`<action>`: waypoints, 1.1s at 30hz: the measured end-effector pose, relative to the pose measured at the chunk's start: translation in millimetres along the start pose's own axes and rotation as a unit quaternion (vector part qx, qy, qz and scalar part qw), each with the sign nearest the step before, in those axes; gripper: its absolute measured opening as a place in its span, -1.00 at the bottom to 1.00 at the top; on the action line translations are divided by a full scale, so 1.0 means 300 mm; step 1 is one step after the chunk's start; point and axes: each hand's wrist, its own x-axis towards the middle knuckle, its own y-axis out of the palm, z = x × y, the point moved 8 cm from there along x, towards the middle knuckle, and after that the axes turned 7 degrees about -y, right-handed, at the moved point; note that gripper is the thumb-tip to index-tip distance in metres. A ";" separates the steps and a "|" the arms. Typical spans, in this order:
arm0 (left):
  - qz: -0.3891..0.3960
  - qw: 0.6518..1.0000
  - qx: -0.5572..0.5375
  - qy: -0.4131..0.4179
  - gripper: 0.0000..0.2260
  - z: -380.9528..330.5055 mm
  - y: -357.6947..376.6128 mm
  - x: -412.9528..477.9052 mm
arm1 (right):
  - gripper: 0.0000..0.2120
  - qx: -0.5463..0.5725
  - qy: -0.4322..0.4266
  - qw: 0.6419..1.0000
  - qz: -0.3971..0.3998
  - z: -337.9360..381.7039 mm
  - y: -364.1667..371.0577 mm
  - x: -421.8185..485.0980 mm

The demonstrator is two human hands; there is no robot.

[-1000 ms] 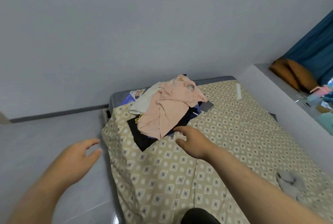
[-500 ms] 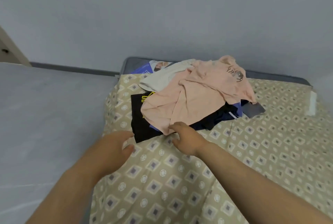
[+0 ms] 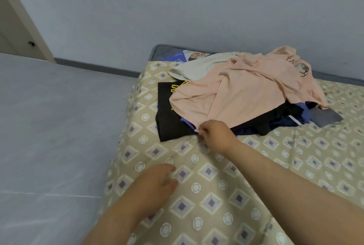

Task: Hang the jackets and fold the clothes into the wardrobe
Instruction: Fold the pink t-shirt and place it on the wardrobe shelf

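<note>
the right hand (image 3: 215,135) pinches the near edge of the pink shirt (image 3: 252,95). the shirt lies on top of the clothes pile (image 3: 171,126) at the far end of the bed, by the wall. the left hand (image 3: 155,185) is loose over the bed cover (image 3: 256,195), near its left edge. wide grey floor (image 3: 49,126) lies beside the bed.

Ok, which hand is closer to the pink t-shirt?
Right. The right hand pinches the pink t-shirt at its near hem; the left hand is over the patterned bedsheet, nearer the camera, apart from it.
</note>
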 end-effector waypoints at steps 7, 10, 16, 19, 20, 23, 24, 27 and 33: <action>-0.070 0.948 -0.309 0.033 -0.92 0.041 0.071 -0.143 | -0.81 0.366 0.047 0.927 -0.064 0.178 -0.059 -0.342; -0.074 0.947 -0.303 0.082 -0.59 0.048 0.108 -0.252 | -0.84 0.445 0.014 0.894 -0.049 0.298 -0.097 -0.524; -0.142 0.950 -0.172 0.219 -0.15 -0.005 0.130 -0.558 | -0.84 0.579 -0.078 0.809 0.068 0.621 -0.107 -0.882; -0.158 0.949 -0.126 0.240 -0.61 -0.011 0.171 -0.717 | -0.79 0.618 -0.077 0.776 0.100 0.701 -0.071 -1.006; -0.160 0.944 -0.145 0.249 -0.75 -0.003 0.186 -0.758 | -0.81 0.633 -0.073 0.765 0.097 0.715 -0.072 -1.041; -0.148 0.949 -0.173 0.220 -0.92 0.038 0.217 -0.858 | -0.84 0.637 -0.070 0.764 0.070 0.749 -0.096 -1.131; -0.158 0.948 -0.174 0.216 -0.96 0.052 0.219 -0.889 | -0.83 0.620 -0.075 0.780 0.051 0.749 -0.110 -1.158; -0.188 0.941 -0.198 0.198 -0.75 0.098 0.212 -0.988 | -0.84 0.558 -0.087 0.825 0.000 0.722 -0.142 -1.228; -0.216 0.856 -0.446 0.148 -0.82 0.218 0.167 -1.211 | -0.55 0.274 -0.049 0.960 0.027 0.572 0.001 -1.311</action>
